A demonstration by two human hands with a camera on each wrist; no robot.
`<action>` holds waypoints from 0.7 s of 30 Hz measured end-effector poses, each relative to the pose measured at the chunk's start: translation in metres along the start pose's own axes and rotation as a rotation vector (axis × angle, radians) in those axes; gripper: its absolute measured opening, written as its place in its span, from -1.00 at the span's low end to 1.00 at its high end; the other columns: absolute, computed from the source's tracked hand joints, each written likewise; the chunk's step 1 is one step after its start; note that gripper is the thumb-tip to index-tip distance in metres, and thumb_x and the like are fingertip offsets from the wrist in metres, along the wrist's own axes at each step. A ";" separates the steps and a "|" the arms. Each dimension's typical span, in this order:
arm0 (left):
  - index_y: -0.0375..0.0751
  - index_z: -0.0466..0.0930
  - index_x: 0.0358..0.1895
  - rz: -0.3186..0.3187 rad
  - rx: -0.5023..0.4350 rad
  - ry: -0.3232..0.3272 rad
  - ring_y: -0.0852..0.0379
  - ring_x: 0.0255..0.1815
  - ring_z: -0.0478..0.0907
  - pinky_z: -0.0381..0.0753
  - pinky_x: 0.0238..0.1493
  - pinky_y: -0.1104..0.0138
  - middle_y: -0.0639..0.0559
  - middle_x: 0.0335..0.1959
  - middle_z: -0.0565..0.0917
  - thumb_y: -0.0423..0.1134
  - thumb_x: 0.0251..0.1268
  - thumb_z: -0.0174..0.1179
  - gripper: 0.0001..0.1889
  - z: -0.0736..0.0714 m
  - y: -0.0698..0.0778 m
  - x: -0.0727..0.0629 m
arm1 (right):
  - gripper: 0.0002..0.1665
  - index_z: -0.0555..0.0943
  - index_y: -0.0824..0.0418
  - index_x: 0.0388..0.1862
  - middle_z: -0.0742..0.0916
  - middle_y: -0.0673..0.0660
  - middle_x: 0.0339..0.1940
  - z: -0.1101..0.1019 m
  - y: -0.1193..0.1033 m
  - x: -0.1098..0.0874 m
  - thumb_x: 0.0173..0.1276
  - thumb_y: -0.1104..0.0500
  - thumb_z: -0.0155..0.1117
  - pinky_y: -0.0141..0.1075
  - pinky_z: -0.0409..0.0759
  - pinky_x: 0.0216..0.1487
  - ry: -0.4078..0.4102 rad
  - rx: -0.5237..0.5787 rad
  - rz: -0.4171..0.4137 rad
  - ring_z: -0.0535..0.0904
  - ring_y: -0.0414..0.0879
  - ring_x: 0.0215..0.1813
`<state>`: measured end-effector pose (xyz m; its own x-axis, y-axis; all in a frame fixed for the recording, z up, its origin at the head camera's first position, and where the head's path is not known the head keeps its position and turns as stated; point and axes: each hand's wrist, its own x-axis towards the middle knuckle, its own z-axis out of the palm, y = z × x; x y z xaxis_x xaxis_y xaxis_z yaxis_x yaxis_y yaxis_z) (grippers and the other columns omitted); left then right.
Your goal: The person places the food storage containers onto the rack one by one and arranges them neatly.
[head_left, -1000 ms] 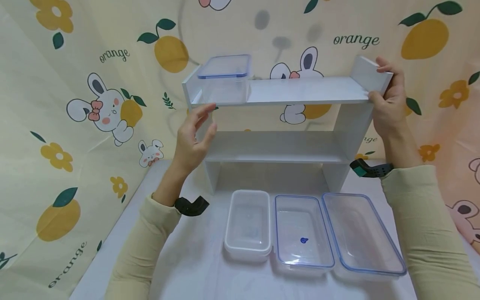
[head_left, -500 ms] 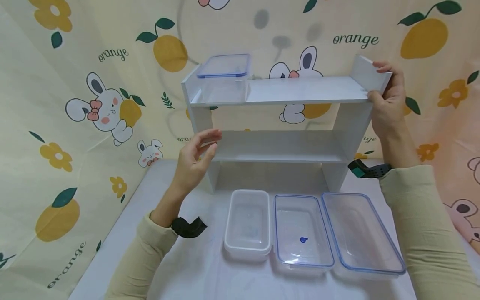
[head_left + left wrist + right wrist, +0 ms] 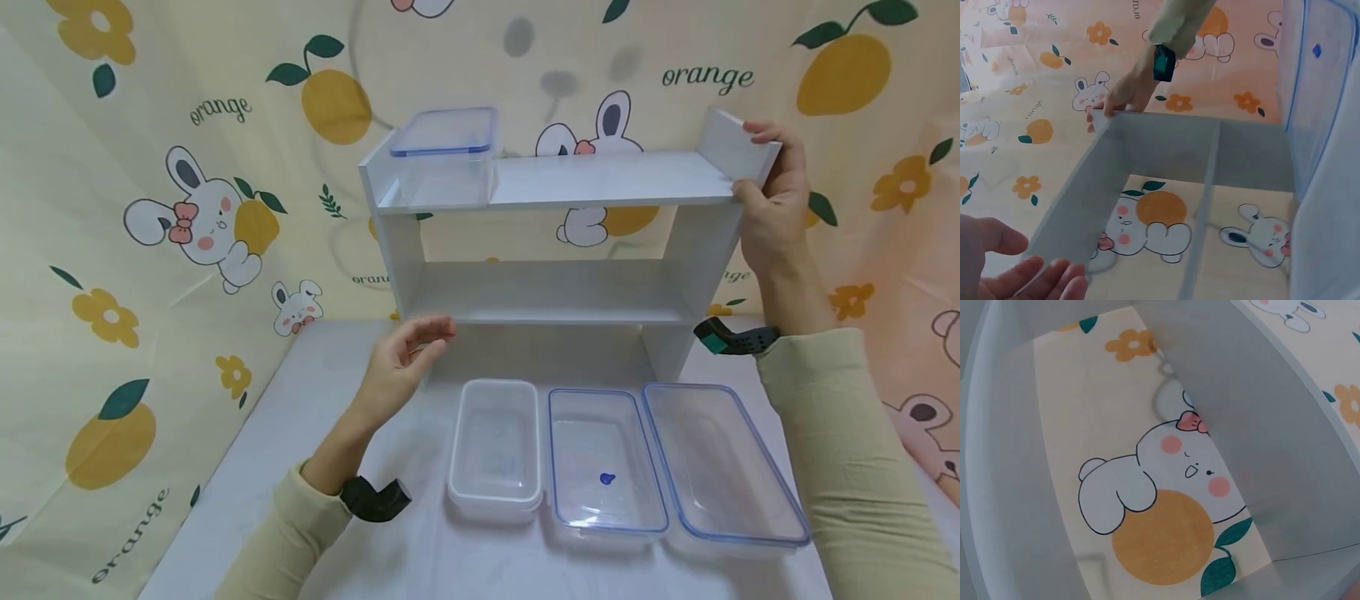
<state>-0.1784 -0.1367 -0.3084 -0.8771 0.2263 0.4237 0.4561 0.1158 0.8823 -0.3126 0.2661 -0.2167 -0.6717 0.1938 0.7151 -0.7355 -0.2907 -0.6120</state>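
A white shelf unit (image 3: 555, 293) with open tiers stands on the table. My right hand (image 3: 776, 200) grips the upper edge of its right side panel, thumb in front and fingers over the top. In the head view my left hand (image 3: 397, 367) overlaps the shelf's lower left side, fingers loosely bent with nothing held. The left wrist view shows the same left hand (image 3: 1029, 269) with thumb and fingers apart. A clear lidded food container (image 3: 446, 158) with a blue seal sits at the left end of the top tier. In the right wrist view, the shelf's inner panels (image 3: 1247, 425) fill the frame.
Three lidded containers stand in a row before the shelf: a white-rimmed one (image 3: 495, 446), a blue-sealed one (image 3: 606, 450) with a blue mark, and a larger blue-sealed one (image 3: 723, 458). A patterned cloth (image 3: 465, 58) hangs behind the white-covered table (image 3: 375, 542).
My left hand has come down from beside the top tier to the lower left of the shelf. The right hand keeps its grip, and the containers have stayed in place.
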 end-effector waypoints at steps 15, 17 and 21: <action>-0.59 0.35 0.20 -0.243 -0.095 -0.061 0.43 -0.07 0.61 0.61 0.02 0.58 -0.52 0.08 0.52 -0.45 0.36 0.07 -0.60 0.005 -0.041 -0.025 | -0.40 0.45 0.19 0.00 0.47 0.08 0.26 0.001 0.000 0.000 0.17 0.71 -0.20 -0.17 0.14 0.60 0.004 0.009 -0.006 0.23 0.00 0.38; -0.59 0.35 0.20 -0.276 -0.084 -0.065 0.42 -0.08 0.62 0.62 0.02 0.55 -0.50 0.08 0.54 -0.44 0.36 0.07 -0.59 0.005 -0.046 -0.028 | -0.40 0.45 0.20 0.01 0.47 0.08 0.26 0.001 0.000 0.000 0.16 0.71 -0.20 -0.17 0.13 0.61 0.003 0.012 -0.008 0.23 0.00 0.38; -0.56 0.35 0.22 -0.343 -0.066 -0.068 0.37 -0.09 0.63 0.64 0.04 0.51 -0.51 0.10 0.53 -0.42 0.36 0.07 -0.58 0.005 -0.056 -0.033 | -0.39 0.45 0.19 0.01 0.47 0.08 0.27 0.001 -0.001 0.000 0.17 0.71 -0.20 -0.18 0.12 0.61 0.008 0.006 -0.007 0.23 0.00 0.40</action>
<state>-0.1743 -0.1462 -0.3725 -0.9645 0.2489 0.0879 0.1241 0.1336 0.9832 -0.3119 0.2653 -0.2157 -0.6674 0.2030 0.7165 -0.7394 -0.2953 -0.6050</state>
